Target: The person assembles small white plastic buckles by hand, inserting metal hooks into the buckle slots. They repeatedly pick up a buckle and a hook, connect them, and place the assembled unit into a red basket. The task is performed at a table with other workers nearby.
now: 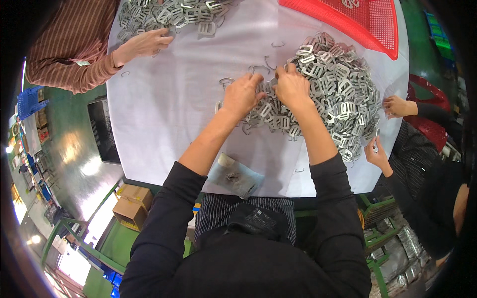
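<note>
A heap of silver metal buckles (343,94), flat with slots, spreads over the white tabletop (198,74). At its near left edge my left hand (242,94) has its fingers curled, thumb and forefinger closed at a metal buckle (268,88). Facing it a short way to the right, my right hand (293,87) bends its fingers down onto the same spot, closed at the buckles there. My fingers partly hide what they touch. Thin bent metal hooks (269,63) lie loose just beyond my hands, and another hook (226,81) lies left of them.
A second buckle heap (174,15) lies at the far left, beside a co-worker's hand (146,43). Another person's hands (380,156) work at the right edge; one pinches a small metal piece. A red plastic basket (343,22) stands far right. Near me lies a light-blue packet (236,178).
</note>
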`<control>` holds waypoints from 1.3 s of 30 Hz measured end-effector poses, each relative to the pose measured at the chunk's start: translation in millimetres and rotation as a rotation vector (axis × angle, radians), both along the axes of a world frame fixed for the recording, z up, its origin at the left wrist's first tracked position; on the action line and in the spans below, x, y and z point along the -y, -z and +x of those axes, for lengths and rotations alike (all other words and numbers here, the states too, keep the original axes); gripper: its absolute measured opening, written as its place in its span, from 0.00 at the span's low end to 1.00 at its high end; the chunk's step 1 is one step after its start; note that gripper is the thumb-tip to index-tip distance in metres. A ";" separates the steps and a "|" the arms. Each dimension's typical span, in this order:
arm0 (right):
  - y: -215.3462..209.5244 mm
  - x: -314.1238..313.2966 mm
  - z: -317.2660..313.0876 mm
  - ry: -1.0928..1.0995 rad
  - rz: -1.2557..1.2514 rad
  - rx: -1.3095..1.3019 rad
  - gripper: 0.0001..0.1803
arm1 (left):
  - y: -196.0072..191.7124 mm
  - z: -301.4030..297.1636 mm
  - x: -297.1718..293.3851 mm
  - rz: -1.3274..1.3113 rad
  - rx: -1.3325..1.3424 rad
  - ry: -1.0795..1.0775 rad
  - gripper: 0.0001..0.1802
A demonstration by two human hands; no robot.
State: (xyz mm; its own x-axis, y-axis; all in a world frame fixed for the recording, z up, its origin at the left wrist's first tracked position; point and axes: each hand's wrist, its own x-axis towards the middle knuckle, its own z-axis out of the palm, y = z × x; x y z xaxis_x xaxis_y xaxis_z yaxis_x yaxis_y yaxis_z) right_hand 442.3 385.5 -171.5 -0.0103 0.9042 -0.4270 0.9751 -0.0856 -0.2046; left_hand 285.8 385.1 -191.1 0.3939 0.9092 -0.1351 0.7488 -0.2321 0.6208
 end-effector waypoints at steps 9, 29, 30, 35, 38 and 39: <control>-33.6 17.0 36.1 0.238 -0.043 -0.335 0.17 | -29.6 -38.1 -19.0 -0.702 0.596 -0.324 0.09; -83.2 -41.0 111.5 0.600 -0.257 -0.941 0.12 | -87.2 156.8 -221.5 0.111 0.485 -0.043 0.21; -90.5 -50.6 118.5 0.577 -0.187 -0.918 0.12 | -87.6 150.0 -215.3 0.197 0.477 -0.039 0.19; -116.1 -82.1 122.1 0.338 -0.254 -1.062 0.12 | -64.9 84.0 -144.4 -0.216 0.606 -0.038 0.17; -100.1 -74.0 106.3 0.384 -0.279 -1.092 0.12 | -69.9 72.4 -87.5 -1.089 1.295 -0.135 0.23; -95.2 -71.5 98.2 0.398 -0.240 -1.057 0.15 | -70.5 63.6 -75.1 -1.174 1.284 -0.131 0.25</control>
